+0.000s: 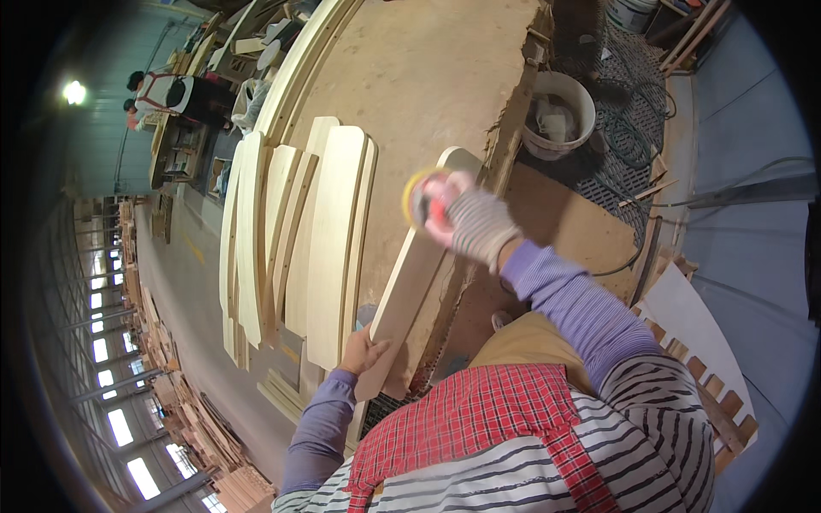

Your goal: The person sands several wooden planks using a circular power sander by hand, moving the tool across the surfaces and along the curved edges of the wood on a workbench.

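A pale wooden board (407, 282) with rounded ends lies along the right edge of the workbench (423, 77). My left hand (362, 353), bare, grips its near end, thumb on top. In my right hand (474, 218), which wears a striped knit glove, is a round palm sander (418, 197) with a yellow rim and a red part. Motion blurs the sander; it is over the far part of the board, and I cannot tell whether it touches the wood. Left of the board, a stack of similar curved slats (337, 243) rests on the bench.
More slats (250, 237) lie at the bench's left side, with long rails (308, 70) behind. A white bucket (558, 115) stands right of the ragged bench edge. Hoses (625, 141) lie on the floor matting. Two people (173, 93) are at another bench, far left.
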Tool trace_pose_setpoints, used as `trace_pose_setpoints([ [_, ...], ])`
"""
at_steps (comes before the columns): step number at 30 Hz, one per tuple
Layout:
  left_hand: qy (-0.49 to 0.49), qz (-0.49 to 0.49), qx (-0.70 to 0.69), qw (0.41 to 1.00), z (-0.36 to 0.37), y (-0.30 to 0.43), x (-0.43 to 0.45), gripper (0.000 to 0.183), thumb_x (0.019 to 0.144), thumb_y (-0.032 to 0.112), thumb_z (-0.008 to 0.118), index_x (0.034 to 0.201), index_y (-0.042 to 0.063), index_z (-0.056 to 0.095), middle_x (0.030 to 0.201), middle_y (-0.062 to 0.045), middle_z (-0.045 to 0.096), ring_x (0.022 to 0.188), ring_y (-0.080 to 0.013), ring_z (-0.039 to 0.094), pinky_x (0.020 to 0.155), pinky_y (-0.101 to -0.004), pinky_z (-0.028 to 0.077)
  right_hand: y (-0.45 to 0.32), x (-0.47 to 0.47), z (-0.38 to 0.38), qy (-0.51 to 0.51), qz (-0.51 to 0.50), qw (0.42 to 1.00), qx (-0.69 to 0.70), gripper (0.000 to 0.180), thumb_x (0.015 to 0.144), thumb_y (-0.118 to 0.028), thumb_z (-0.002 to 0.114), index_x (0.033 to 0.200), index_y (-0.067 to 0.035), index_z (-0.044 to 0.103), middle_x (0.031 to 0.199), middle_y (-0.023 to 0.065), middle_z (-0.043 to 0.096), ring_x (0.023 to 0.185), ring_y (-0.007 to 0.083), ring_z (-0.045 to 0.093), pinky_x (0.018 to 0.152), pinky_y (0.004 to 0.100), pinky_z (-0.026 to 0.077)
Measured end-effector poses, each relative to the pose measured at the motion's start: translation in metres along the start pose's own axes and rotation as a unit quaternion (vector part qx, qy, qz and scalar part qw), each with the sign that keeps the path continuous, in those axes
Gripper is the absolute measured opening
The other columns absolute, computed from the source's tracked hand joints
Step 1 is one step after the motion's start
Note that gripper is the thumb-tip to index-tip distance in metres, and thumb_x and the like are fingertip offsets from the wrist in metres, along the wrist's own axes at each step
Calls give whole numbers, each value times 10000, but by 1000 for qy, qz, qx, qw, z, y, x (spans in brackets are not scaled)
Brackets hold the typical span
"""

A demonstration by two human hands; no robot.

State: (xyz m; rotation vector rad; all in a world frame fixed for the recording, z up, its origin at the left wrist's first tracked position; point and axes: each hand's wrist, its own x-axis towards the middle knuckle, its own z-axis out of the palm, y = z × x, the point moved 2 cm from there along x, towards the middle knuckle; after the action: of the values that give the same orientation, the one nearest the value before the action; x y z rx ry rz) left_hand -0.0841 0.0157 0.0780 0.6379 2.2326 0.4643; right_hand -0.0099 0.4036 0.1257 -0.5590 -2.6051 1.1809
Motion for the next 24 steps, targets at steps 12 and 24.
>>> trace_pose_setpoints([
  [12, 105, 20, 133, 985, 14, -9, -27, 364, 834, 178, 750, 1177, 129, 638, 868, -191, 694, 838, -412, 681, 702, -447, 541, -23, -69, 48, -66, -246, 960, -114, 408, 859, -260, 655, 1257, -206, 582, 1158, 191, 571, 915, 348, 679, 712, 479, 581],
  [24, 135, 77, 126, 980, 6, 23, 48, 422, 805, 165, 754, 1202, 111, 620, 831, -201, 686, 768, -414, 668, 660, -476, 518, -17, 10, -3, -97, -77, 989, -85, 319, 874, -254, 664, 1162, -135, 597, 1160, 191, 581, 949, 382, 665, 760, 515, 571],
])
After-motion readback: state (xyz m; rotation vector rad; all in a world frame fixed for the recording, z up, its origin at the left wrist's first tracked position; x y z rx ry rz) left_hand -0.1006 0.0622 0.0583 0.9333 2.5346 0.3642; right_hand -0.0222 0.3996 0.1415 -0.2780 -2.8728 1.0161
